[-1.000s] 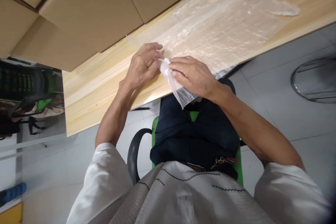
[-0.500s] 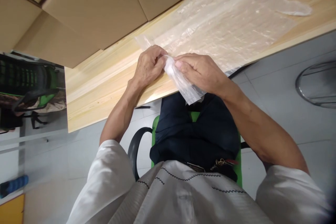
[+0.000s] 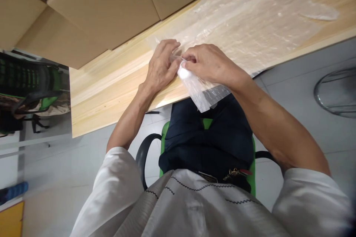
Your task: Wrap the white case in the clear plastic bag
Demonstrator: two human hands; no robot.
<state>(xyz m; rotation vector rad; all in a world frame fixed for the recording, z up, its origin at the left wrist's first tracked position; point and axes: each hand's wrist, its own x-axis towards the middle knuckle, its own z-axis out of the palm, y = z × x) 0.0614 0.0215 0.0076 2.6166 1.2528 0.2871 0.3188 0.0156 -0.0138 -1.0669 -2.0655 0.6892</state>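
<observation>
You are sitting in what is looking like a packing room or small workshop. Large plain cardboard boxes [image 3: 102,11] are lining the far edge of your wooden table [image 3: 94,100], and clear plastic film [image 3: 258,22] is lying across part of its top. Pale tiles [image 3: 292,92] are covering the floor, your green-seated chair [image 3: 164,135] is showing a black armrest [image 3: 142,155], and another black-and-green chair [image 3: 30,77] is standing off to your left.

I can read no letters, numbers, brands, labels or signs from my seat: none on the whitish plastic [image 3: 194,89] I hold, none on the clear plastic sheet [image 3: 256,26] beyond it, the wooden table [image 3: 97,107], the cardboard boxes [image 3: 102,5] or my grey shirt [image 3: 175,207].
</observation>
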